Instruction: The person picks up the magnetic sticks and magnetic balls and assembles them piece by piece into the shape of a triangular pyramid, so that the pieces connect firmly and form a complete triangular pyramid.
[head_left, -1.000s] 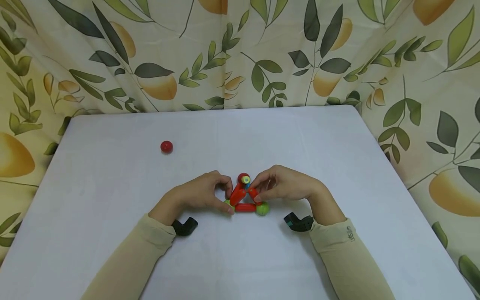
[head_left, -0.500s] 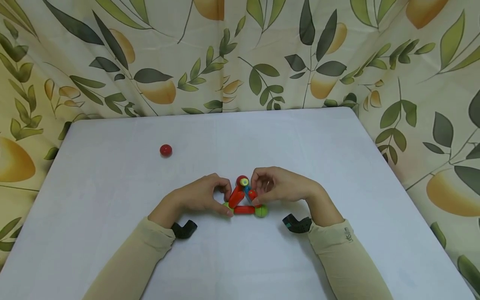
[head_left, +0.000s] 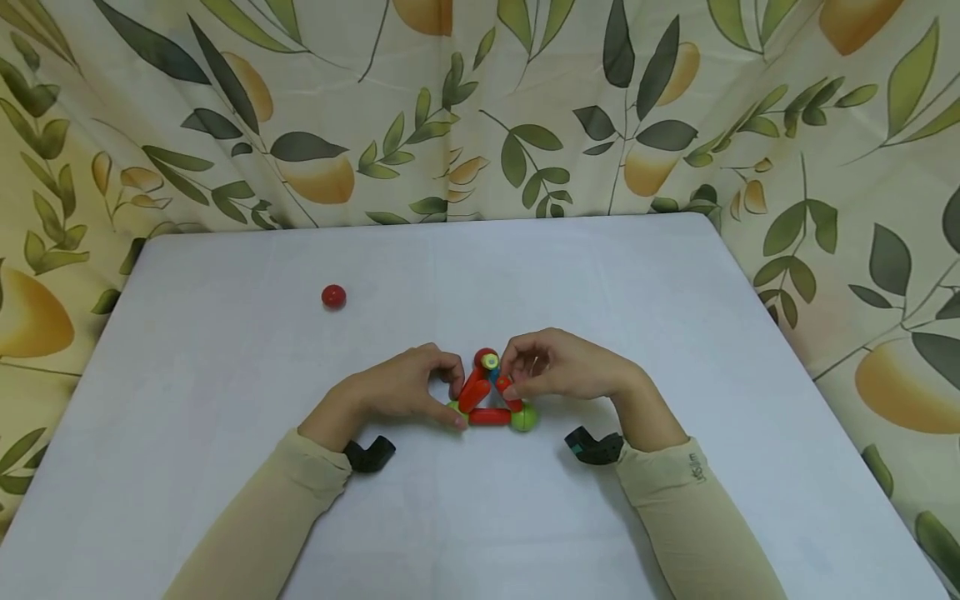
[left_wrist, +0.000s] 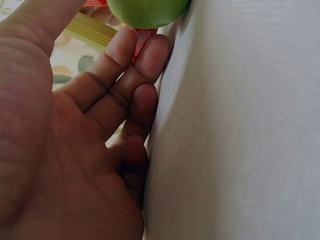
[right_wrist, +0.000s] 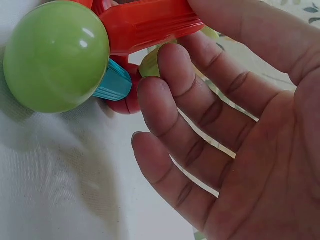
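Showing only part of the toy frame (head_left: pixel 491 393), the head view hides the near-left corner behind the left hand (head_left: pixel 405 393), and the right-hand slanted rod behind the fingers of the right hand (head_left: pixel 562 373). The left wrist view cuts off a green ball (left_wrist: pixel 146 11) at the top edge; the red rod behind the fingertips is barely visible. In the right wrist view a teal piece (right_wrist: pixel 114 82) and a dark red ball (right_wrist: pixel 125 100) sit partly behind a second green ball (right_wrist: pixel 56 56), so how they join cannot be made out.

The left hand pinches the frame's left corner between thumb and curled fingers, fingertips touching its green ball. The right hand grips the red rod (right_wrist: pixel 147 22) between thumb and bent fingers, close to its green ball.

Both hands rest low on the white table (head_left: pixel 675 317), wrists apart, fingers meeting at the frame, which stands as an upright triangle near the table's middle front. A loose red ball (head_left: pixel 333 296) lies well apart, to the far left.
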